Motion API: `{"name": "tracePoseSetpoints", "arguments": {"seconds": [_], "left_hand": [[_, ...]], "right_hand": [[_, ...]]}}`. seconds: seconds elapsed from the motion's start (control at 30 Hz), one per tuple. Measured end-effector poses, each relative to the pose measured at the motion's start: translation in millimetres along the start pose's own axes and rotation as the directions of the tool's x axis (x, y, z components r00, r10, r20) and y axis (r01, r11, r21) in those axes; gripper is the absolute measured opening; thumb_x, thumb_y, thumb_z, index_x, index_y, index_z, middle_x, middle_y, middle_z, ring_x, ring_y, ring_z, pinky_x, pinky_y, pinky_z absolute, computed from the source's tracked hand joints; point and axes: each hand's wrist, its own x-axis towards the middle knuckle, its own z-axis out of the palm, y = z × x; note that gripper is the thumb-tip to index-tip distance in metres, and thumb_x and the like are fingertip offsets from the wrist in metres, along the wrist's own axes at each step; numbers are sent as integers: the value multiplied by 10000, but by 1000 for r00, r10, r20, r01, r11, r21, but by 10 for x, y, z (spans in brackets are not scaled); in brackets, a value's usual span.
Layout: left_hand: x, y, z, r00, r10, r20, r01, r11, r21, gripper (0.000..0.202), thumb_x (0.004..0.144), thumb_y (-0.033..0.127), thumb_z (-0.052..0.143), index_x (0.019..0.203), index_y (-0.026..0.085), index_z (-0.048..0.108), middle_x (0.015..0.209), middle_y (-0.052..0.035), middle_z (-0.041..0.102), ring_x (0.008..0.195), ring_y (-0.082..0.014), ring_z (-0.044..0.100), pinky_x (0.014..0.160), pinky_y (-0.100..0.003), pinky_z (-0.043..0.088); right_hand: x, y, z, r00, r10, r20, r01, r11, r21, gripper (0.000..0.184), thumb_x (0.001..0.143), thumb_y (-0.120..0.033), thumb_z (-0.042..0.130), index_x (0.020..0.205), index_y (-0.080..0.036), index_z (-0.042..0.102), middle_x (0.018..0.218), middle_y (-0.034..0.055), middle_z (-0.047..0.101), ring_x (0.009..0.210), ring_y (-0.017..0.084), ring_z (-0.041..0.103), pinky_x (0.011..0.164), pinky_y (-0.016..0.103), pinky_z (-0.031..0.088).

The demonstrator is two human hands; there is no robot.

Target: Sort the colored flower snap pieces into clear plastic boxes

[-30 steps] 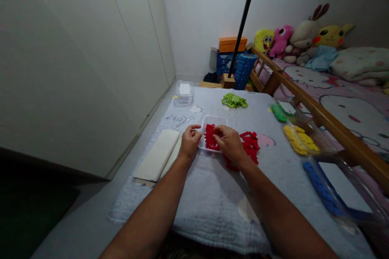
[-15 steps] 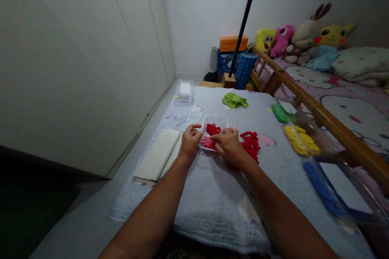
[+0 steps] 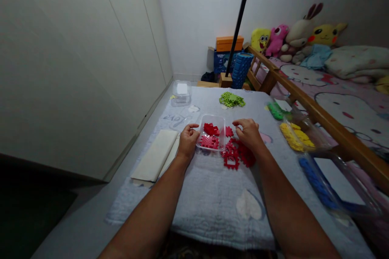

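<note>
A clear plastic container stands on the cloth-covered table, with several red toothed plastic building pieces inside. My left hand grips its left side, thumb and fingers at the wall. To the right, my right hand is over a loose pile of red pieces. Its thumb and forefinger are apart and nothing shows between them. The hand and wrist hide part of the pile. One small red piece lies between the container and my right hand.
A folded cream cloth or paper lies at left. Green pieces are heaped at the back, near a clear lidded box. Boxes of green, yellow and blue pieces line the right side, beside a wooden bed rail.
My right hand has come out of the container and moved right, over the red pile. My left hand stays at the container's side. The view has shifted slightly.
</note>
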Motion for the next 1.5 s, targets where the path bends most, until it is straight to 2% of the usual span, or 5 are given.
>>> {"name": "tracePoseSetpoints", "arguments": {"seconds": [0.3, 0.7, 1.0, 1.27, 1.5], "left_hand": [[11, -13, 2, 1000, 6, 0, -6, 1000, -5, 384, 650, 335, 731, 989, 183, 636, 535, 115, 443, 493, -89, 360, 530, -228, 266], [7, -19, -1, 1000, 5, 0, -5, 1000, -25, 374, 663, 324, 747, 991, 186, 633, 530, 117, 449, 488, -85, 357, 530, -226, 276], [3, 0, 6, 1000, -7, -6, 7, 1000, -21, 367, 659, 337, 741, 977, 189, 635, 535, 123, 412, 493, -87, 362, 531, -226, 257], [-2, 3, 5, 1000, 5, -3, -5, 1000, 2, 346, 670, 326, 715, 976, 188, 635, 532, 119, 434, 498, -90, 359, 542, -229, 285], [0, -15, 9, 1000, -3, -11, 3, 1000, -10, 363, 660, 335, 728, 976, 185, 633, 537, 122, 422, 498, -88, 353, 540, -226, 273]], "right_hand": [[-42, -81, 223, 973, -18, 229, 76, 966, -247, 397, 934, -297, 619, 1315, -237, 717, 1347, 147, 720, 1254, 355, 552, 982, 445, 380], [-46, -114, 127, 983, -1, -183, -19, 994, -107, 483, 879, -403, 699, 1324, -216, 692, 1223, 140, 692, 1145, 346, 541, 958, 438, 375], [-75, -405, -66, 975, -88, -202, 76, 995, -70, 163, 945, -247, 583, 976, -219, 740, 1063, 128, 734, 1091, 317, 554, 964, 430, 351], [-51, -211, -36, 996, 53, 67, -40, 981, -190, 387, 930, -248, 601, 1290, -196, 734, 1347, 160, 726, 1214, 348, 606, 979, 428, 408], [-87, -141, -17, 943, 37, 330, 46, 970, -239, 381, 902, -267, 649, 1270, -229, 741, 1226, 117, 794, 1117, 296, 683, 885, 373, 413]]}}
